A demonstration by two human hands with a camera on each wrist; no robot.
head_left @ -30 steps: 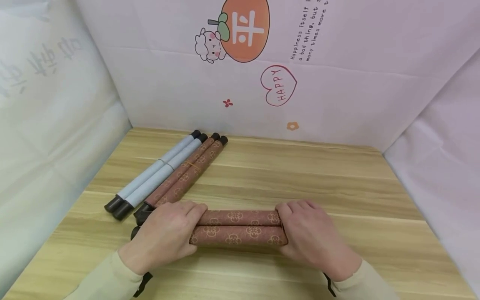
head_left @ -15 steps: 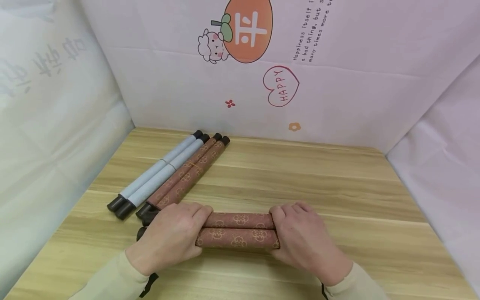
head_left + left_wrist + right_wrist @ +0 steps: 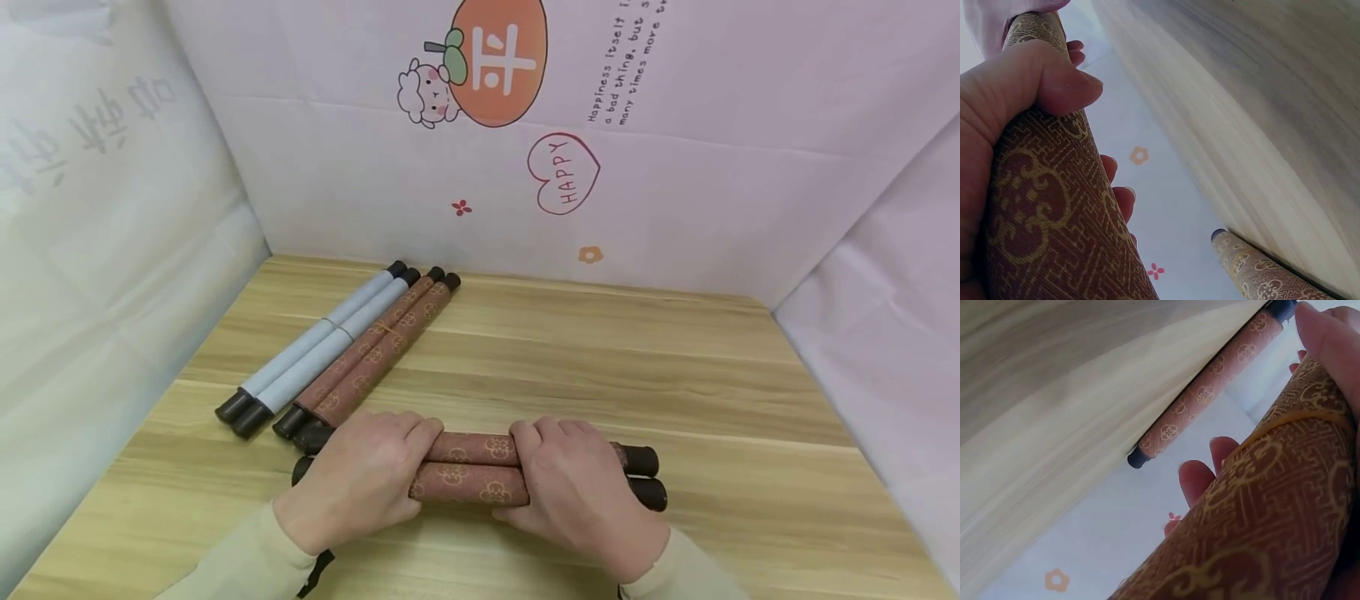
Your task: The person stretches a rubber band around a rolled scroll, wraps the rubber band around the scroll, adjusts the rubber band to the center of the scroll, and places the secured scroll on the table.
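Note:
A pair of brown scrolls [image 3: 468, 483] with gold flower patterns and black end knobs lies level across the front of the table, side by side. My left hand [image 3: 365, 477] grips their left part, fingers over the far side and thumb on the near side. Right of the middle, my right hand [image 3: 576, 497] holds them the same way. Black knobs [image 3: 647, 493] stick out past the right hand. In the right wrist view a yellow rubber band [image 3: 1291, 420] goes round the held scrolls. Left fingertips [image 3: 1125, 201] show beyond the scroll in the left wrist view.
On the left of the wooden table [image 3: 637, 358], another banded pair of brown scrolls [image 3: 367, 367] lies slanted. Beside it, further left, is a banded pair of pale blue scrolls [image 3: 322, 354]. White printed sheets [image 3: 337, 183] stand around the back and sides.
My right hand has slid left along the scrolls, so their right knobs now show. The left hand and the held scrolls have shifted a little to the right.

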